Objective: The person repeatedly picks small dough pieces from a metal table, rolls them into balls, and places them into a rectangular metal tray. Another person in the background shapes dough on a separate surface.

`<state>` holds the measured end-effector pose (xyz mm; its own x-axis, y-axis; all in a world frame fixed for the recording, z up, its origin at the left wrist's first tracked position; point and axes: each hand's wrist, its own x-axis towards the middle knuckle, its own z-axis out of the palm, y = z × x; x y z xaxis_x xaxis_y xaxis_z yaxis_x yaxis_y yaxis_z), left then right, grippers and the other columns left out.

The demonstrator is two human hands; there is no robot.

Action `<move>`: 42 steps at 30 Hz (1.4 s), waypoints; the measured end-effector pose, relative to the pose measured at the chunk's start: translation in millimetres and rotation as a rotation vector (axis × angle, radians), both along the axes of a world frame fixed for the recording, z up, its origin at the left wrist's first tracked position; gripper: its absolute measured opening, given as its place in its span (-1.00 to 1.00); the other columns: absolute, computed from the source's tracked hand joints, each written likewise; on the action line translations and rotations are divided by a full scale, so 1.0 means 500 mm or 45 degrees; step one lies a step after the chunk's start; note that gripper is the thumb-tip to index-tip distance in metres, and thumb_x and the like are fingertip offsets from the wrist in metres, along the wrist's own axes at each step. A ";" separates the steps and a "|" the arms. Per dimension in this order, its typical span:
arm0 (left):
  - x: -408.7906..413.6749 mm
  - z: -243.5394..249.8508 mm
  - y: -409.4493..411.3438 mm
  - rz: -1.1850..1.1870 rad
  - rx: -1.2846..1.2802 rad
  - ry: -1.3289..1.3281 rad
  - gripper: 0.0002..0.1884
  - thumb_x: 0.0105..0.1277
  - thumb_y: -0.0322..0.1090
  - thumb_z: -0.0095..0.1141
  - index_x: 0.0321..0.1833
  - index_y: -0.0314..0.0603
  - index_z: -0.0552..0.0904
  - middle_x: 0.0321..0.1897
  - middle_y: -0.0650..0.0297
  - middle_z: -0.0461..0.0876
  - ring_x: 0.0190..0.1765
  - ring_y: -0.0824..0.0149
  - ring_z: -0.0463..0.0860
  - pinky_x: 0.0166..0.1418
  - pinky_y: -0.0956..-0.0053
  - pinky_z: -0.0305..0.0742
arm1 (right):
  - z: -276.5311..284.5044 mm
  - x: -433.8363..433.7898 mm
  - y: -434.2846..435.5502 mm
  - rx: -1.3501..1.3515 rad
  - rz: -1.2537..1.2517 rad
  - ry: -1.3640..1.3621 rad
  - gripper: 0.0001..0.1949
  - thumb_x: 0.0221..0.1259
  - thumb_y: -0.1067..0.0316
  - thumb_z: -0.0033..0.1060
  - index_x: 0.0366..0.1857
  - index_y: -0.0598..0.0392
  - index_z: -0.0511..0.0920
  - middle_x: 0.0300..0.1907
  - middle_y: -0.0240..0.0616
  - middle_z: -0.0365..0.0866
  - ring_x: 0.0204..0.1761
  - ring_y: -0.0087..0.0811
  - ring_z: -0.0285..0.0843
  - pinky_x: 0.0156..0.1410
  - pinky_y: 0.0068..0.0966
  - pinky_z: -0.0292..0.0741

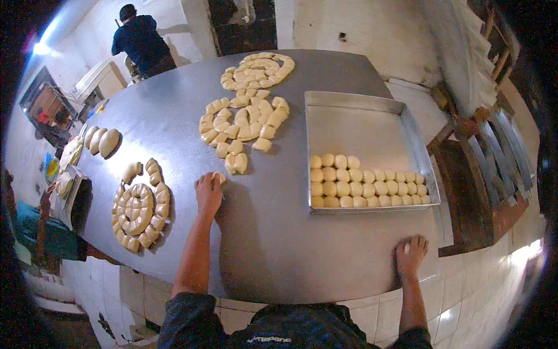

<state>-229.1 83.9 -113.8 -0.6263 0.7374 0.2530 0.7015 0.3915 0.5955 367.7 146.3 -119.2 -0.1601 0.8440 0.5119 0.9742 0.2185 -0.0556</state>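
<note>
My left hand [208, 196] rests on the steel worktable [283, 244] with its fingers closed around a small piece of dough [219, 177]. Near the table's right front edge, my right hand [412, 257] is cupped over another dough piece [407, 248], mostly hidden beneath it. Beyond my left hand lies a coil of cut dough pieces [248, 120], with a few separated pieces at its near end. To my right stands a square metal baking tray [357, 126]. Rows of smooth dough balls [368, 189] line its near part.
A second cut dough coil [139, 207] lies on the left, another [258, 70] at the far end. Three dough loaves [102, 141] sit near a scale [72, 196] at the left edge. A person [141, 41] stands turned away beyond the table. Metal trays [501, 152] stand at right.
</note>
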 end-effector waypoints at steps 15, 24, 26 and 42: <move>0.415 0.046 -0.110 -0.203 0.266 -1.470 -0.83 0.24 -0.43 0.15 -0.23 -0.07 0.40 -0.37 0.40 0.44 -0.32 0.51 0.47 -0.29 0.60 0.39 | 0.062 -0.021 0.050 -0.440 0.303 0.398 -0.77 -0.04 0.42 0.23 -0.26 0.12 0.46 -0.18 -0.06 0.50 -0.02 -0.01 0.37 0.12 -0.15 0.31; 0.478 0.131 -0.142 -0.144 0.291 -1.299 -0.84 0.28 -0.37 0.17 -0.29 -0.10 0.40 -0.41 0.41 0.42 -0.33 0.54 0.39 -0.24 0.61 0.34 | 0.232 -0.063 0.246 -0.206 0.599 1.670 -0.77 0.28 0.40 0.07 -0.02 0.17 0.52 -0.11 -0.34 0.54 -0.10 -0.49 0.45 0.09 -0.52 0.40; 0.506 0.118 -0.113 -0.250 0.250 -1.303 -0.81 0.28 -0.37 0.17 -0.34 -0.08 0.38 -0.46 0.46 0.34 -0.37 0.57 0.33 -0.30 0.61 0.28 | 0.235 -0.162 0.323 -0.002 0.623 1.654 -0.76 0.27 0.35 0.08 -0.03 0.16 0.54 -0.18 -0.32 0.58 -0.13 -0.48 0.49 0.07 -0.53 0.43; 0.298 0.022 -0.043 -0.575 -0.168 -0.497 -0.65 0.44 -0.18 -0.08 0.10 -0.28 0.55 0.01 0.15 0.59 0.04 0.22 0.57 0.21 0.33 0.39 | 0.087 -0.143 -0.140 -0.805 0.704 0.801 -0.64 0.22 0.43 0.02 0.12 0.03 0.48 0.03 -0.07 0.53 0.09 -0.10 0.45 0.22 -0.23 0.38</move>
